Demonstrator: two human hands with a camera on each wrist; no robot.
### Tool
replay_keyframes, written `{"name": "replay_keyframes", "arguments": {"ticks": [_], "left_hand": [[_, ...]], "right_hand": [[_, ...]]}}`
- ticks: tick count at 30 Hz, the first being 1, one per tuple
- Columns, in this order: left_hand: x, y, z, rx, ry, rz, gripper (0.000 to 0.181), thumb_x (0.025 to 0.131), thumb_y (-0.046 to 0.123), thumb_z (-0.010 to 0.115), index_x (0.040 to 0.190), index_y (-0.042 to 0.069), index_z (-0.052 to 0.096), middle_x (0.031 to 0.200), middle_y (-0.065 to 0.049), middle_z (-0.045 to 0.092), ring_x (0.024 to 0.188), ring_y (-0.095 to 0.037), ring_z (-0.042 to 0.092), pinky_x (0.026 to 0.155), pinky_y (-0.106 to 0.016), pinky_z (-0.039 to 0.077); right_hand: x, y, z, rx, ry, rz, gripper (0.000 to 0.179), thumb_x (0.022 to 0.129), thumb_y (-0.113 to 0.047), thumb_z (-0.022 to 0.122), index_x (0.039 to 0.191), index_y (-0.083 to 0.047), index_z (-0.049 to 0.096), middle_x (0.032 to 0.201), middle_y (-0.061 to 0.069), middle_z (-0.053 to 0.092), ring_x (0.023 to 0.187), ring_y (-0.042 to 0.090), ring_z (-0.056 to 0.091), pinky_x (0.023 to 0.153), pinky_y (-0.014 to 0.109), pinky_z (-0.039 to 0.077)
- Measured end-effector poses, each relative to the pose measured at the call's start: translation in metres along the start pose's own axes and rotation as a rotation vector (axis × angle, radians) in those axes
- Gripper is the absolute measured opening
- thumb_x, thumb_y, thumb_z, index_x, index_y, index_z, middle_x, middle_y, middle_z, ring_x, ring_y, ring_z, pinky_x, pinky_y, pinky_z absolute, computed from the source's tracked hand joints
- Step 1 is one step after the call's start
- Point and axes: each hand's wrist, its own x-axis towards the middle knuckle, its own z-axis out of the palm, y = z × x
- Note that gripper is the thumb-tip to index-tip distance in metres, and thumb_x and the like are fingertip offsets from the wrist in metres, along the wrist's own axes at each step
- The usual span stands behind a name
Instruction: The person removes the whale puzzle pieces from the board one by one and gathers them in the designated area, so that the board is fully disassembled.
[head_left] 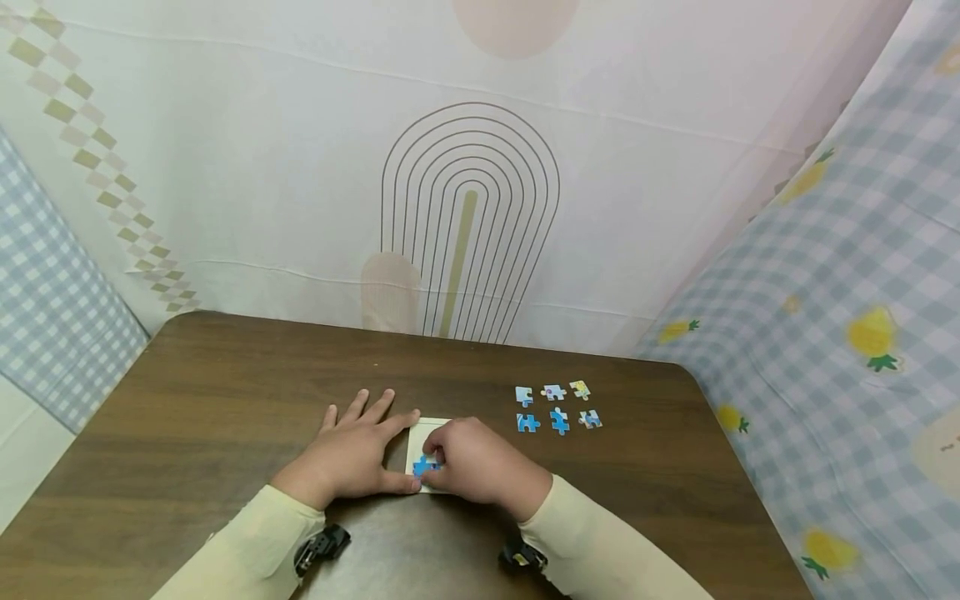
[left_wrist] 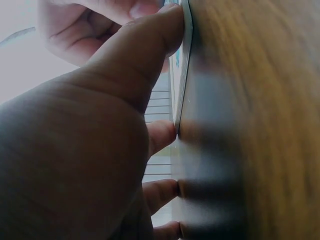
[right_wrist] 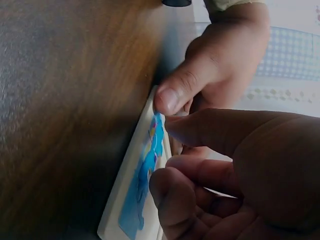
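A shallow pale puzzle tray (head_left: pixel 415 433) lies on the table between my hands, with blue puzzle pieces (head_left: pixel 422 467) along its near side. My left hand (head_left: pixel 352 454) rests with fingers spread, its thumb on the near left corner and its index fingertip at the far left corner. Over the tray, my right hand (head_left: pixel 480 462) has its fingers curled. In the right wrist view its thumb (right_wrist: pixel 192 130) and index finger straddle a blue puzzle piece (right_wrist: pixel 158 137) low on the tray, pinching at its edges. Part of the tray is hidden beneath this hand.
Several loose puzzle pieces (head_left: pixel 558 421) lie in two rows to the right of the tray, on the brown wooden table (head_left: pixel 637 475). A patterned white cloth (head_left: pixel 300 183) hangs behind the table's far edge, and a checked cloth (head_left: pixel 795 333) hangs along the right side.
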Motion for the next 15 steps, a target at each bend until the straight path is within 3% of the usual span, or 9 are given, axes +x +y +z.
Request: {"name": "replay_keyframes", "arguments": {"ticks": [4,7,10,15], "left_hand": [[-0.0001,0.0003,-0.0005,0.005,0.007,0.005,0.106,0.083,0.082,0.084,0.172,0.035,0.049,0.187,-0.018,0.026,0.172,-0.059,0.016,0.126,-0.091,0.015],[-0.0001,0.0,-0.0004,0.005,0.009,0.003,0.106,0.083,0.082,0.084,0.172,0.035,0.05,0.187,-0.018,0.026,0.172,-0.059,0.016,0.126,-0.09,0.015],[-0.0001,-0.0005,-0.0001,0.003,0.009,0.001,0.106,0.083,0.082,0.084,0.172,0.035,0.049,0.187,-0.018,0.025,0.172,-0.059,0.015,0.126,-0.09,0.015],[0.0005,-0.0008,0.0006,0.002,0.005,0.004,0.108,0.082,0.082,0.085,0.172,0.035,0.049,0.187,-0.018,0.025,0.172,-0.059,0.015,0.127,-0.09,0.014]], "right_hand": [[0.0015,-0.004,0.0019,-0.054,-0.029,0.023,0.017,0.102,-0.029,0.084,0.111,-0.016,0.087,0.092,-0.012,0.08,0.088,0.003,0.067,0.114,0.05,0.058],[0.0023,-0.0063,0.002,-0.071,-0.041,0.027,0.012,0.103,-0.028,0.083,0.108,-0.017,0.087,0.085,-0.015,0.075,0.083,0.002,0.063,0.115,0.052,0.057],[0.0026,-0.0076,0.0029,-0.071,-0.045,0.03,0.01,0.103,-0.027,0.083,0.104,-0.017,0.084,0.079,-0.016,0.069,0.075,0.002,0.057,0.099,0.039,0.06],[0.0015,-0.0087,0.0059,-0.079,-0.037,0.033,0.013,0.102,-0.025,0.084,0.107,-0.014,0.079,0.083,-0.011,0.068,0.075,0.002,0.055,0.076,0.023,0.054]]}}
